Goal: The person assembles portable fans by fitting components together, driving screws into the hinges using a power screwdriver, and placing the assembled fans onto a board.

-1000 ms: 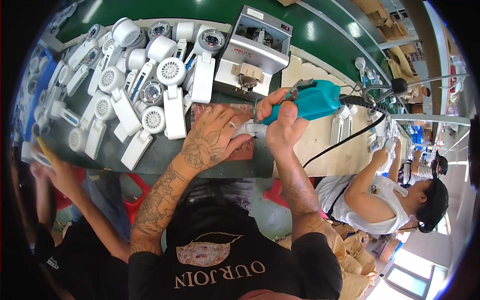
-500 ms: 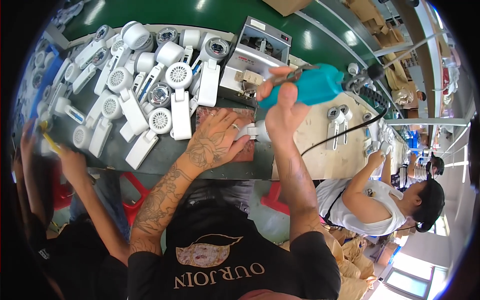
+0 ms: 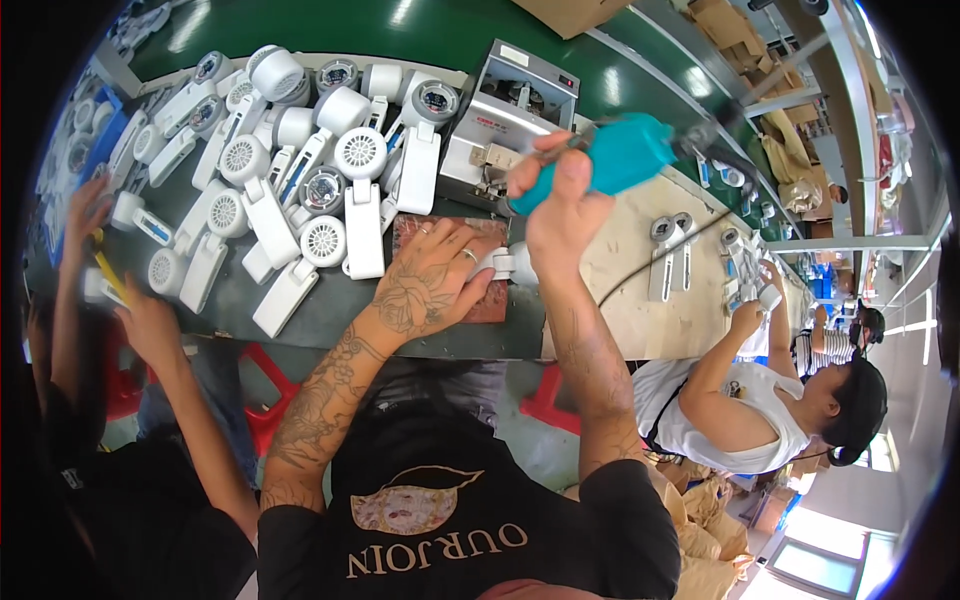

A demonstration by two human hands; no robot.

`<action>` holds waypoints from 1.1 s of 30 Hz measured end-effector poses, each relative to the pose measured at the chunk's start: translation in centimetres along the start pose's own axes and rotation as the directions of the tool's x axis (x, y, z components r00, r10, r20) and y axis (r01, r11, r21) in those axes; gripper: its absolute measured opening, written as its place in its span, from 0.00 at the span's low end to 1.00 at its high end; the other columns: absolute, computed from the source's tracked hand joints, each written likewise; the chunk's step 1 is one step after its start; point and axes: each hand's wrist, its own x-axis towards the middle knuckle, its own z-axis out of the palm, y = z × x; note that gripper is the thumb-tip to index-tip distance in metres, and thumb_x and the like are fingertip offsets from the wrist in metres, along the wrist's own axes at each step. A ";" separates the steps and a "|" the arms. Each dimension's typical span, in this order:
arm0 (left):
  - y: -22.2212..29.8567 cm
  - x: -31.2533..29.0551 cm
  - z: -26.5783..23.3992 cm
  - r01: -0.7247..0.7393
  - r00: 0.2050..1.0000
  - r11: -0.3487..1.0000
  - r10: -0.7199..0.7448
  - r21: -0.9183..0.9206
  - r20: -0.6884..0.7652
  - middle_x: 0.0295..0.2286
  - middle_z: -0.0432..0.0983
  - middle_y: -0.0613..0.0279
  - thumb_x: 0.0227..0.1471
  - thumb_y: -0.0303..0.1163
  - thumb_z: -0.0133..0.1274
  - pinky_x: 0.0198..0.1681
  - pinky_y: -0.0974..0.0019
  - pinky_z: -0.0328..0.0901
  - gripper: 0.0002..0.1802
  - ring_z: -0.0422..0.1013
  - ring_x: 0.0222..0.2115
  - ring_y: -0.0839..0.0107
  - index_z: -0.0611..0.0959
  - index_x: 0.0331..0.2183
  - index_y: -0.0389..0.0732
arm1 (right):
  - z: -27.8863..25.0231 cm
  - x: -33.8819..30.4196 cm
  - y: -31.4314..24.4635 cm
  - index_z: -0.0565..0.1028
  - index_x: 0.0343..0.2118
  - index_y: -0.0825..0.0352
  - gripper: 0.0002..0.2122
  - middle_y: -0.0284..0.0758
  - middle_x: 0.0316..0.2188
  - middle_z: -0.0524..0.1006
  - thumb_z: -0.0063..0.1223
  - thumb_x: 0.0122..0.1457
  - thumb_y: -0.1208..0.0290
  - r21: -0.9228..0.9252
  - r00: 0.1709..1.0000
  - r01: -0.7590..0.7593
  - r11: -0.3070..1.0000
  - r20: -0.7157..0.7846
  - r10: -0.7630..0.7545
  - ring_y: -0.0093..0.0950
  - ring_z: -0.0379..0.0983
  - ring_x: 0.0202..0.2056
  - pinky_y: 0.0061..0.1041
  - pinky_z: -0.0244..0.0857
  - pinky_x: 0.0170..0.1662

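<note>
My left hand (image 3: 420, 272) lies over a white handheld fan (image 3: 506, 264), its fingers wrapped across the handle and pressing it to a reddish mat (image 3: 488, 309). Much of the fan is hidden under the palm and behind my right forearm. In my right hand (image 3: 566, 205) is a teal electric screwdriver (image 3: 628, 154), gripped around its body and raised above the bench to the right of the mat. The screwdriver is tilted, its cable end blurred; its bit cannot be made out.
White handheld fans (image 3: 268, 215) lie piled at the left. A metal screw feeder (image 3: 500, 150) stands behind the mat. Two fan parts (image 3: 663, 262) rest on the brown board (image 3: 625, 300) at right, crossed by a black cable. Co-workers sit on both sides; the left one's hand (image 3: 150, 325) holds a yellow tool.
My right hand and the screwdriver have shifted slightly left. My left hand stays on the fan. The left co-worker's far hand has moved up toward the fans, and the right co-worker's hands have shifted.
</note>
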 end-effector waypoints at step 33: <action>0.6 -0.2 -0.1 -0.287 0.948 0.949 0.301 0.131 -0.103 0.46 0.75 0.56 0.46 0.36 0.59 0.51 0.54 0.66 0.21 0.72 0.45 0.57 0.80 0.44 0.41 | -5.9 -7.6 -0.5 0.71 0.38 0.66 0.27 0.33 0.21 0.71 0.54 0.60 0.41 0.206 0.963 -0.179 0.962 -0.164 0.214 0.26 0.66 0.23 0.25 0.60 0.28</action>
